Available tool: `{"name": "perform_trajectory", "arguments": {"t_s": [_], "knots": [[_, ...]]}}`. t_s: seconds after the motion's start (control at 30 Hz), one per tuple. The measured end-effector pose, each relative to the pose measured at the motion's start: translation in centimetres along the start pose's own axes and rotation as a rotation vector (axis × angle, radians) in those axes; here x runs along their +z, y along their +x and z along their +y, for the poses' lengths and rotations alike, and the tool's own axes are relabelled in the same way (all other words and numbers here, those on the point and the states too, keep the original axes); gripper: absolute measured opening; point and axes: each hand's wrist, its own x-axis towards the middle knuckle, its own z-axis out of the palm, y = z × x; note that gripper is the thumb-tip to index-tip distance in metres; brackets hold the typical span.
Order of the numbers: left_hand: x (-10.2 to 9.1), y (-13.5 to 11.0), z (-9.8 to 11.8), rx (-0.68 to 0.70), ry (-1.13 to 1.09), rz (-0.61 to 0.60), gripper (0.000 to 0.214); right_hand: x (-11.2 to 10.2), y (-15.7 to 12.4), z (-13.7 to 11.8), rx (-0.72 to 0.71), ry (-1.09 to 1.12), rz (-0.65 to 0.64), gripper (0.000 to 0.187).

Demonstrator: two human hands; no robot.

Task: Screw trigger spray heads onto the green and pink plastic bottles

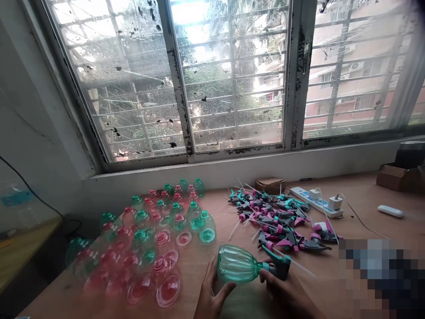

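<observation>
A ribbed green plastic bottle (237, 264) lies on its side just above the wooden table (365, 221), held between both hands. My left hand (210, 292) cups the bottle's base, fingers curled round it. My right hand (282, 292) grips the neck end, where a dark trigger spray head (279, 264) with a thin white dip tube sits at the bottle's mouth. To the left stand several empty green and pink bottles (156, 239). Behind the hands lies a heap of trigger spray heads (275, 219) in teal, pink and black.
A white power strip (317, 202) with plugged adapters lies near the windowsill. A small cardboard box (269, 184) sits behind the heap, another brown box (396, 176) at far right, and a white oblong object (390, 211). A barred window spans the back. A pixelated patch covers the lower right.
</observation>
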Motion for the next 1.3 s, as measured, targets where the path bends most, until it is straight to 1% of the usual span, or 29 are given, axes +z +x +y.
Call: {"name": "perform_trajectory", "arguments": {"t_s": [0.1,0.17,0.23,0.33,0.43,0.53,0.6,0.63,0.77,0.83,0.9,1.0,1.1,1.17,1.23,1.3], "knots": [[0.1,-0.1,-0.5,0.018,-0.043,-0.025,0.068,-0.1,0.1,0.3,-0.032,0.014,0.001,0.043],[0.2,-0.1,-0.5,0.001,-0.056,-0.042,0.072,0.0,0.1,0.3,-0.021,0.010,-0.001,0.044],[0.2,-0.2,-0.1,-0.035,-0.073,-0.028,0.073,0.0,0.0,0.2,0.003,-0.007,-0.001,0.048],[0.3,-0.2,0.3,-0.074,-0.122,0.018,0.067,0.0,-0.1,0.0,0.025,-0.049,0.012,0.052],[0.4,0.0,0.2,-0.054,-0.132,-0.011,0.061,0.2,0.0,-0.3,0.012,-0.070,0.003,0.049],[0.4,-0.1,-0.2,-0.021,-0.160,-0.049,0.064,0.3,0.1,-0.5,-0.024,-0.045,0.001,0.045],[0.5,-0.2,-0.3,-0.016,-0.165,-0.036,0.069,0.3,0.1,-0.5,-0.022,-0.044,0.004,0.044],[0.5,-0.3,-0.2,-0.026,-0.160,-0.024,0.069,0.2,0.1,-0.5,-0.012,-0.053,0.008,0.045],[0.3,-0.3,0.7,-0.106,-0.184,0.014,0.045,-0.1,0.0,0.0,0.022,-0.089,0.012,0.048],[0.2,-0.2,0.9,-0.107,-0.184,0.019,0.041,-0.1,-0.1,0.0,0.024,-0.087,0.017,0.049],[0.2,0.0,0.9,-0.071,-0.189,0.021,0.044,0.0,-0.1,0.0,0.013,-0.063,0.024,0.047],[0.3,0.1,0.3,-0.025,-0.221,0.002,0.054,0.1,0.2,0.1,-0.029,-0.017,0.028,0.042],[0.4,0.0,-0.1,-0.025,-0.170,-0.022,0.057,0.0,0.4,0.4,-0.049,0.000,0.060,0.043],[0.5,-0.2,-0.1,-0.042,-0.160,-0.003,0.052,0.0,0.3,0.5,-0.030,-0.019,0.060,0.046],[0.7,-0.3,0.2,-0.067,-0.190,0.051,0.046,-0.1,0.1,0.5,-0.015,-0.050,0.040,0.049],[0.7,-0.3,0.7,-0.095,-0.203,0.099,0.046,-0.1,-0.1,0.2,-0.005,-0.080,0.016,0.051]]}}
